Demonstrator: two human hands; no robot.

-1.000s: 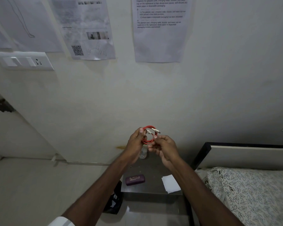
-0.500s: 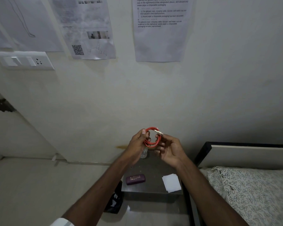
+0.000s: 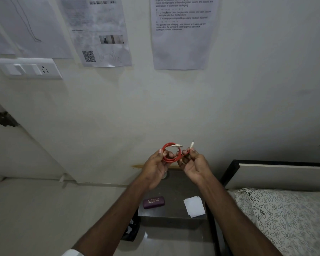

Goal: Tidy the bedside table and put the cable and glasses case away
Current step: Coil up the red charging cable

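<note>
The cable [image 3: 171, 157] looks like smooth red rubbery plastic with pale plastic plugs, and the glasses case [image 3: 153, 202] has a matt purple covering with shiny gold lettering. The bedside table [image 3: 174, 189] has a dark, smooth top with a dull sheen, and the white sheets [image 3: 194, 206] on it look like thin matt paper or tissue. The pillow [image 3: 288, 218] is printed cloth, the floor [image 3: 35, 209] is glossy tile, and the wall [image 3: 248, 98] is matt paint, scuffed in places.

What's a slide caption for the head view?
Both hands, left hand and right hand, coil a red charging cable above the dark bedside table.
</note>
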